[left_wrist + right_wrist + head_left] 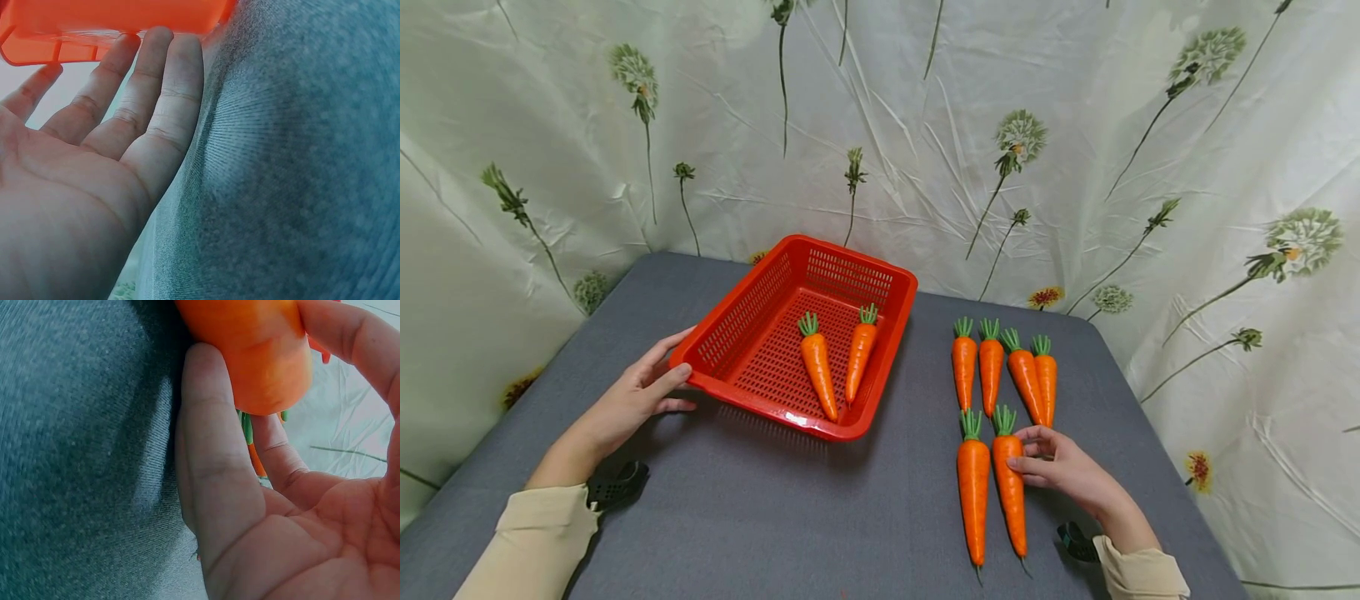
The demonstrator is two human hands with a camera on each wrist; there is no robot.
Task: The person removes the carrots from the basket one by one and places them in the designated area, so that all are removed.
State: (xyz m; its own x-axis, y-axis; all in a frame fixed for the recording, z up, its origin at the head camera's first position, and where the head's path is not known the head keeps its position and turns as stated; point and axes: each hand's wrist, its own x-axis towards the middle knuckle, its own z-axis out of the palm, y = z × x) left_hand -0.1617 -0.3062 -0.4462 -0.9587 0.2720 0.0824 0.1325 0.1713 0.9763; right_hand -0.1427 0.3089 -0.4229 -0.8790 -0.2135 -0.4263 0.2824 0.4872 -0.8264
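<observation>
My left hand is at the near-left corner of a red plastic basket. Its thumb lies on the rim, and the fingers reach nearly straight to the basket's outer side in the left wrist view. Two orange carrots with green tops lie inside, a left carrot and a right carrot. On the right, my right hand pinches a carrot between thumb and fingers, its tip pointing toward me. In the right wrist view, fingers stand on both sides of that carrot. Beside it lies another carrot.
Behind the right hand, several more carrots lie in a row, among them a leftmost carrot and a rightmost carrot. Everything rests on a grey cloth-covered table. A pale floral curtain hangs along its far edge.
</observation>
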